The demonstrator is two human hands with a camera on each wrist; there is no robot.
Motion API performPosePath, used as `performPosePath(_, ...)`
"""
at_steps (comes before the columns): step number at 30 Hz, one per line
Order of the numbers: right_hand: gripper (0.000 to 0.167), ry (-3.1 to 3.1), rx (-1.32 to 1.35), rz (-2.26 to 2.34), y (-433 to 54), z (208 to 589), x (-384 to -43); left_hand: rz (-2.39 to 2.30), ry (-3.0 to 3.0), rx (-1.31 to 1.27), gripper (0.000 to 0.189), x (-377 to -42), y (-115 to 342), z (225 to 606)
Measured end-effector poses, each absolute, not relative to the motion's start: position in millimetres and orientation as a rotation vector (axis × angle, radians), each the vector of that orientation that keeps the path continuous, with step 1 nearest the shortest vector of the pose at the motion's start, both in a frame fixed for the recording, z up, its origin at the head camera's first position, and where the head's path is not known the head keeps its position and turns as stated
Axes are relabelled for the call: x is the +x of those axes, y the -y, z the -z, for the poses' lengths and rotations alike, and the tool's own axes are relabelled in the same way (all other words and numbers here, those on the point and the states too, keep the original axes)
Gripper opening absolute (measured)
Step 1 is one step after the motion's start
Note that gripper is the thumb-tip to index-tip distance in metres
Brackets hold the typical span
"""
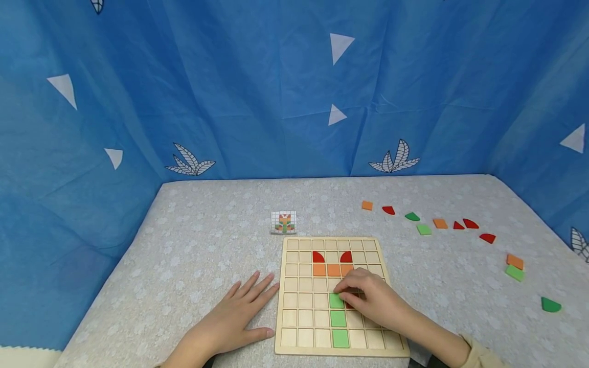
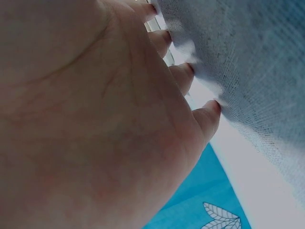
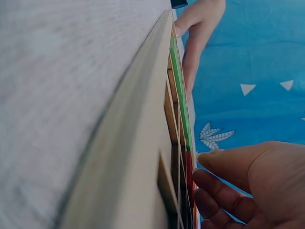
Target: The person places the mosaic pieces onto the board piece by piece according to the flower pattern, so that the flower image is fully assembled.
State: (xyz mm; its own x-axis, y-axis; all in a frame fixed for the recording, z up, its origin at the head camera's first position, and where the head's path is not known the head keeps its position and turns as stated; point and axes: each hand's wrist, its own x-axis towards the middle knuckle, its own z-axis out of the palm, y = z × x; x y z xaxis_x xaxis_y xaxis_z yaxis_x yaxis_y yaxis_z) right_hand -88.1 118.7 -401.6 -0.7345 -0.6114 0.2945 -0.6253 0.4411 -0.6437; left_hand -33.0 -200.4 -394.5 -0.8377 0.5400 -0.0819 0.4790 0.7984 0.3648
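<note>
My right hand hovers over the wooden grid board, thumb and index fingertips close together by the upper light green square. A red piece shows partly under that hand. Whether a piece sits between the fingertips cannot be made out. In the right wrist view the fingertips are beside the red piece in the grid. Two more light green squares lie below, and orange squares with two red quarter-circles fill cells above. My left hand rests flat on the cloth, fingers spread, beside the board's left edge.
A small pattern card lies behind the board. Loose pieces are scattered at the right, among them an orange square, a red triangle and a dark green quarter-circle. A blue curtain surrounds the table.
</note>
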Motion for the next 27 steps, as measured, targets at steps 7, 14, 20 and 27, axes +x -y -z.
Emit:
performPosePath(7, 0.015, 2.637, 1.104, -1.174, -133, 388, -91, -0.506, -2.789, 0.798, 0.08, -32, 199, 395)
performPosePath(14, 0.016, 2.758, 0.82, -0.991, -191, 368, -95, -0.493, -2.78, 0.803, 0.08, -32, 199, 393)
performPosePath(20, 0.023, 2.934, 0.501, -0.678, -264, 361, -101, -0.484, -2.783, 0.79, 0.08, -32, 200, 392)
performPosePath(27, 0.051, 3.233, 0.103, -0.429, -360, 376, -114, -0.488, -2.787, 0.798, 0.08, -32, 200, 393)
